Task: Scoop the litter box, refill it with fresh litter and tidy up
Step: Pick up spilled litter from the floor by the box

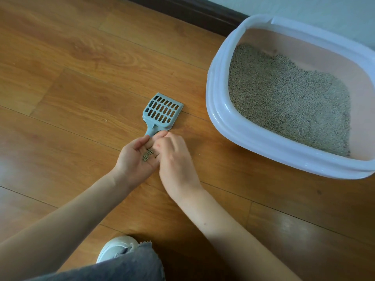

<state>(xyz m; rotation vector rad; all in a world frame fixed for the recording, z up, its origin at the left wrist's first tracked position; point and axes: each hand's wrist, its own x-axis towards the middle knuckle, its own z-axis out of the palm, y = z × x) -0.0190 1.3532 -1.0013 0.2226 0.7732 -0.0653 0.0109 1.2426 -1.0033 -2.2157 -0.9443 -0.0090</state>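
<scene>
Two hands meet low over the wooden floor (81, 63), and the job in hand looks like the tidy-up: gathering stray grains into a palm. Largest first, the litter box (221, 110) sits at the right side of the floor against the dark skirting, its white rim whole, and the litter (284, 98) inside lies heaped toward the near right corner with bare pink wall showing at the far side. Just left of the box, apart from it, the blue-grey scoop (162, 112) lies flat on the floor, slotted head pointing away and its handle running under the fingertips. The left hand (136, 157) is cupped palm up, holding a small pile of spilled grains (148, 155). The right hand (176, 157) is turned knuckles up with its fingers curled in over that palm; whether they pinch a grain is hidden, so I cannot tell. To do this well I would keep the left palm level and hollow, carry it right over the box rim before tipping, then check the floor near the scoop for specks
</scene>
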